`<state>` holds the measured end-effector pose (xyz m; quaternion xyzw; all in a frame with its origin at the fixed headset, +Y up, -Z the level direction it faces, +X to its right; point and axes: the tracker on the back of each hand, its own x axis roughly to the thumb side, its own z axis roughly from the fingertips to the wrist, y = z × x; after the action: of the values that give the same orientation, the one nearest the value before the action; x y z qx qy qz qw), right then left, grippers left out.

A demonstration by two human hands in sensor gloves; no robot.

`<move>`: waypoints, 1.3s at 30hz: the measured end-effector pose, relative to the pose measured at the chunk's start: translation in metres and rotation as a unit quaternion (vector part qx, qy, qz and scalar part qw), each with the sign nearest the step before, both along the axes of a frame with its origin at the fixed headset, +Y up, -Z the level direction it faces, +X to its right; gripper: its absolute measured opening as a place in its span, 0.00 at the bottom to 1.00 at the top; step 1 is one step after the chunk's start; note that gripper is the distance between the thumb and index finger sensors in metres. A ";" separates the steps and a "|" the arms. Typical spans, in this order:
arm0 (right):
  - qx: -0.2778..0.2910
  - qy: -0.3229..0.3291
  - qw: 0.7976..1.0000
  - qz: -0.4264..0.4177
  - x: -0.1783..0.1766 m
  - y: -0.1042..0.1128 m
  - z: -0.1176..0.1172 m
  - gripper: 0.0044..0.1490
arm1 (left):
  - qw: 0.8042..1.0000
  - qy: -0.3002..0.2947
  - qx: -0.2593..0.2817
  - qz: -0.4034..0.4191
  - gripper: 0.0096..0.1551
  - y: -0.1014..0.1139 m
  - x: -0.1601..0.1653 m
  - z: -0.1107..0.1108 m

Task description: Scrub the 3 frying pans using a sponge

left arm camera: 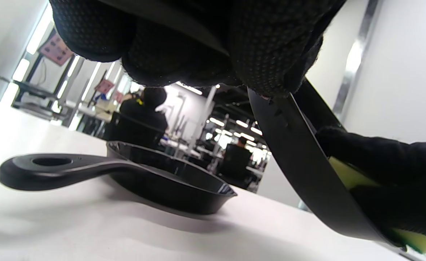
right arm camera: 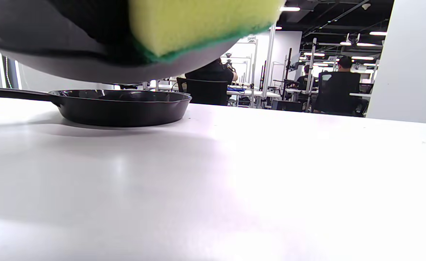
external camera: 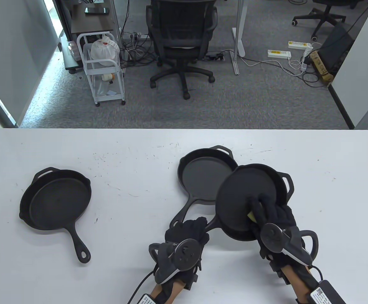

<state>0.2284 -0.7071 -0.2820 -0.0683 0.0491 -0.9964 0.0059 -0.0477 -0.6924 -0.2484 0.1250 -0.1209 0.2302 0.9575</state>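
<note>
- Left hand [external camera: 188,232], black-gloved, reaching in from the near edge of the white table [external camera: 139,278], fingers curling round the handle of the raised black cast-iron frying pan [external camera: 245,193].
- Tilting that raised pan off the table, its flat face turned toward the person, handle running down-left into the left hand, small helper loop pointing up-right.
- Right hand [external camera: 274,218] pressing a yellow sponge with a green scouring face [right arm camera: 198,25] against the raised pan's face, fingers curling over the sponge and pointing up-left.
- Lying flat just behind and partly under the raised pan: a second black cast-iron frying pan [external camera: 201,177], open side up, handle pointing down-left toward the left hand.
- Sitting well apart on the left of the table: a third black cast-iron frying pan [external camera: 57,199], open side up, handle pointing down-right toward the near edge.
</note>
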 end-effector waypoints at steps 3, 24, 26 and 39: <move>0.005 0.011 1.000 -0.016 0.001 0.001 0.001 0.46 | 1.000 0.008 -0.014 0.006 0.34 -0.003 -0.003 -0.004; 0.080 0.016 0.994 -0.073 0.007 0.011 0.011 0.46 | 0.962 0.049 -0.114 0.243 0.39 -0.024 -0.059 -0.028; 0.084 0.021 0.993 -0.074 0.006 0.011 0.012 0.46 | 0.951 0.032 -0.124 0.280 0.39 -0.026 -0.058 -0.029; 0.093 0.060 0.991 -0.076 -0.004 0.010 0.016 0.46 | 0.906 -0.071 -0.210 0.361 0.36 -0.046 -0.045 -0.037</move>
<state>0.2246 -0.6972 -0.2658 -0.1229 0.1466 -0.9792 -0.0669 -0.0928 -0.7382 -0.2857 -0.0610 -0.0843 0.5883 0.8019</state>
